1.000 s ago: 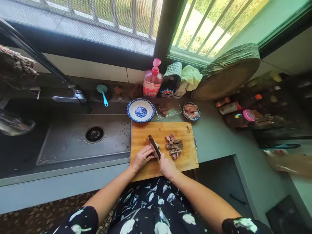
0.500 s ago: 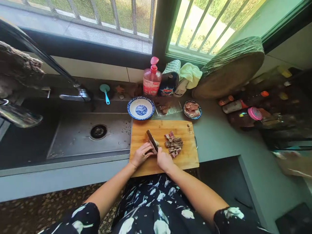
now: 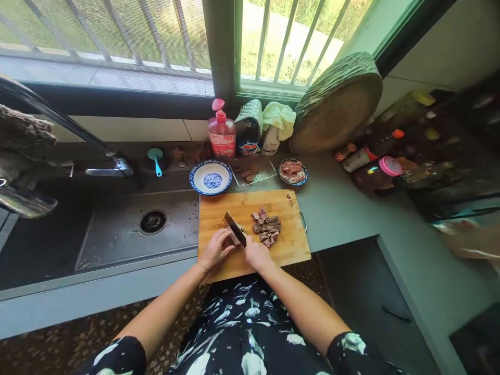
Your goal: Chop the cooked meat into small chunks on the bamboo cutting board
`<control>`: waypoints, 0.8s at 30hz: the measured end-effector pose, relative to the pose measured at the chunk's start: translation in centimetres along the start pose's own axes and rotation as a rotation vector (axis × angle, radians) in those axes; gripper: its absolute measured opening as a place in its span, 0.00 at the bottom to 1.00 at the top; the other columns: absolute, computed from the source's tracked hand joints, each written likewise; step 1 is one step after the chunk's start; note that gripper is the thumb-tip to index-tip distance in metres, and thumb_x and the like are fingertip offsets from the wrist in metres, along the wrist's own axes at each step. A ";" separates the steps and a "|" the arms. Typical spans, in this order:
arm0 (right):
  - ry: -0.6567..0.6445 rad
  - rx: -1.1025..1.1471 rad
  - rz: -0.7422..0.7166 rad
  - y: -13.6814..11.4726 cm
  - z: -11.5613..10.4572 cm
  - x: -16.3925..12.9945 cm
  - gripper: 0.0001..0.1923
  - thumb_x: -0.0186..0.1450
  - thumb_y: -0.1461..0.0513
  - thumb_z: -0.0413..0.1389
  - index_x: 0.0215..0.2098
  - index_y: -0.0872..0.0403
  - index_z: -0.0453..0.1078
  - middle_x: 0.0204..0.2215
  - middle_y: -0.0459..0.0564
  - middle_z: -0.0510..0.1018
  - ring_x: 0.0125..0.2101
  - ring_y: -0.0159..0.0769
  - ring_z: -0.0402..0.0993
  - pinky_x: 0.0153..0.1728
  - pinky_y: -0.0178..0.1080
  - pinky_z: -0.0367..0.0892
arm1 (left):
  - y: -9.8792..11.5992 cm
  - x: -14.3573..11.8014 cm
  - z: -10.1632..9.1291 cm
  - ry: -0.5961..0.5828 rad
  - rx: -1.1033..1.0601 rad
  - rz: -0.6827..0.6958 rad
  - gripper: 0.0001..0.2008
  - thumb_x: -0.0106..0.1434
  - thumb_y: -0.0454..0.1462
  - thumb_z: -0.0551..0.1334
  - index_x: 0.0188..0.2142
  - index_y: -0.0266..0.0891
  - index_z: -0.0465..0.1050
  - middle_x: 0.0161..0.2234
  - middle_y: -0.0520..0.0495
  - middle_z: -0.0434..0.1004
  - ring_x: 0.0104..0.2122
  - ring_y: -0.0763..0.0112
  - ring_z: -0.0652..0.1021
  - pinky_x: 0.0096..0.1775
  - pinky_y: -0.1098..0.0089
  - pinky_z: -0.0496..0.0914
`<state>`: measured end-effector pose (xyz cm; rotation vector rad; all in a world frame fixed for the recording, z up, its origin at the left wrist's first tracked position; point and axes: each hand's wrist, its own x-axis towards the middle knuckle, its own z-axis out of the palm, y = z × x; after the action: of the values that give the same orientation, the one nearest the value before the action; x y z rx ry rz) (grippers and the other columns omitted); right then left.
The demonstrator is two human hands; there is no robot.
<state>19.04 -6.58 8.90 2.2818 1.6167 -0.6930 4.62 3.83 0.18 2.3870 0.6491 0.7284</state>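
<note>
My right hand (image 3: pixel 255 254) is closed around the handle of the cleaver (image 3: pixel 235 228), blade down on the bamboo cutting board (image 3: pixel 289 245). My left hand (image 3: pixel 214 249) curls over the uncut meat (image 3: pixel 233 238) just left of the blade. Cut meat pieces (image 3: pixel 266 227) lie just beyond my right hand.

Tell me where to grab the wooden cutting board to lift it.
Take the cutting board by the small metal handle on its right short edge, coming from the right. The left hand, right hand with the knife, and meat pieces occupy the middle.
</note>
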 end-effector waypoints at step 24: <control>0.241 0.310 0.102 3.9 0.0 -3.3 0.12 0.67 0.60 0.43 0.45 0.57 0.58 0.31 0.52 0.75 0.31 0.34 0.73 0.27 0.31 0.57 | 0.1 4.6 -4.7 -0.393 -0.534 -1.076 0.20 0.40 0.48 0.68 0.22 0.38 0.63 0.18 0.54 0.68 0.21 0.72 0.71 0.23 0.75 0.62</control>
<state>21.84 -10.61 10.33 2.7418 1.5684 -0.7088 5.13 8.19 5.12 1.3217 1.2006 -0.0543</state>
